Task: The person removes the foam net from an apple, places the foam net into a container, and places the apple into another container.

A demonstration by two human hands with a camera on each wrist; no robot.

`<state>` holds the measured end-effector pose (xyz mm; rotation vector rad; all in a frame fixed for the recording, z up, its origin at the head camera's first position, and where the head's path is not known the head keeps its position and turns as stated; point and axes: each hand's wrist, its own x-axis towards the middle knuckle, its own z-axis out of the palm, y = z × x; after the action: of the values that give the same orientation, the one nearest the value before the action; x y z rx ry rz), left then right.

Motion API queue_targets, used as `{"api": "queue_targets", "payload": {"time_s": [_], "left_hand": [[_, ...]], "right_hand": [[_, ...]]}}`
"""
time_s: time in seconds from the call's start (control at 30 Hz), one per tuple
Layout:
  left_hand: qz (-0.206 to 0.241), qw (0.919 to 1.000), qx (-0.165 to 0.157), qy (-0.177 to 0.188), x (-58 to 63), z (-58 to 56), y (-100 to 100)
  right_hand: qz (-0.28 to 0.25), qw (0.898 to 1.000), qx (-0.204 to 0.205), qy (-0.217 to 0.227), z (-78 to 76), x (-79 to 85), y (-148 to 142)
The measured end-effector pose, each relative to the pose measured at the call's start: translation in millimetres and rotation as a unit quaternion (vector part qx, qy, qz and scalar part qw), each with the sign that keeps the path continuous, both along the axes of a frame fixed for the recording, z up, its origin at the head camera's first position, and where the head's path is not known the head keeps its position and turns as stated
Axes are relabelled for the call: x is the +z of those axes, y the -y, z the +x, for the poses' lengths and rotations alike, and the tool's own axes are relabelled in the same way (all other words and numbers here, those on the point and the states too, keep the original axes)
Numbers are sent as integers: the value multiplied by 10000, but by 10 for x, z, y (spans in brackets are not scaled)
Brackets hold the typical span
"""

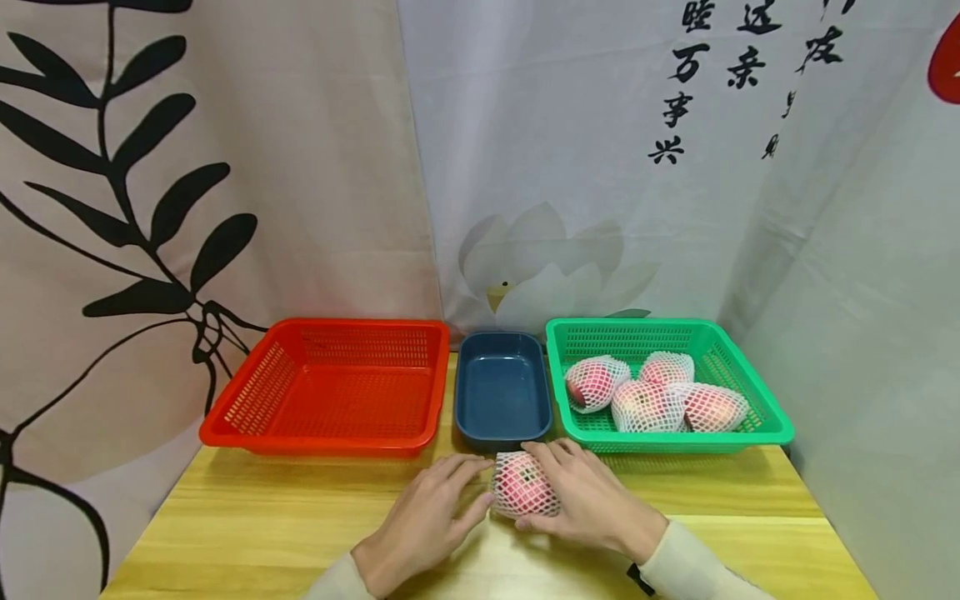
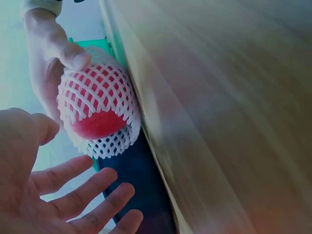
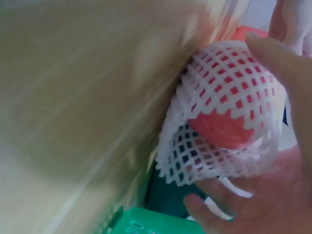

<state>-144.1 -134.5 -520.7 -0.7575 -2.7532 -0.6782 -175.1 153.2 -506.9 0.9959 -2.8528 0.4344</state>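
Fingers, your right hand (image 1: 588, 500): curled round one foam-netted red fruit (image 1: 521, 486), between side edges of the counter (image 1: 225, 525); left hand (image 1: 427, 510): spread just beside. Advised: grip lightly, evenly.

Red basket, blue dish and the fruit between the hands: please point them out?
Red basket (image 1: 365, 404): head view, inner floor.
Blue dish (image 1: 502, 392): head view, inner bottom.
Fruit (image 1: 525, 485): head view, netted middle.

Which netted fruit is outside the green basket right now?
The netted fruit gripped by the right hand, just in front of the blue tray; the other four in view all lie inside the green basket.
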Motion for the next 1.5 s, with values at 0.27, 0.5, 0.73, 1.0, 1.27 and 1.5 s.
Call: {"api": "queue_targets", "payload": {"time_s": [0.27, 0.5, 0.73, 1.0, 1.27, 1.5], "left_hand": [[141, 9995, -27, -287, -4, -44, -32], [264, 9985, -71, -482, 0, -38, -45], [662, 9942, -309, -785, 42, -49, -23], [1095, 9892, -546, -807, 111, -67, -59], [1325, 9823, -909, -964, 161, -56, -107], [1422, 9768, -1214, -1040, 167, -61, -157]], "right_hand": [[-952, 9934, 395, 513, -23, -71, -21], [-1266, 9902, 365, 468, -2, -101, 8], [-1740, 9825, 666, -64, 31, -57, 2], [-1957, 9787, 626, -35, 28, 61, -12], [-1955, 9783, 688, -30, 28, 103, -5], [-2024, 9745, 935, -235, 9, 109, 16]]}}
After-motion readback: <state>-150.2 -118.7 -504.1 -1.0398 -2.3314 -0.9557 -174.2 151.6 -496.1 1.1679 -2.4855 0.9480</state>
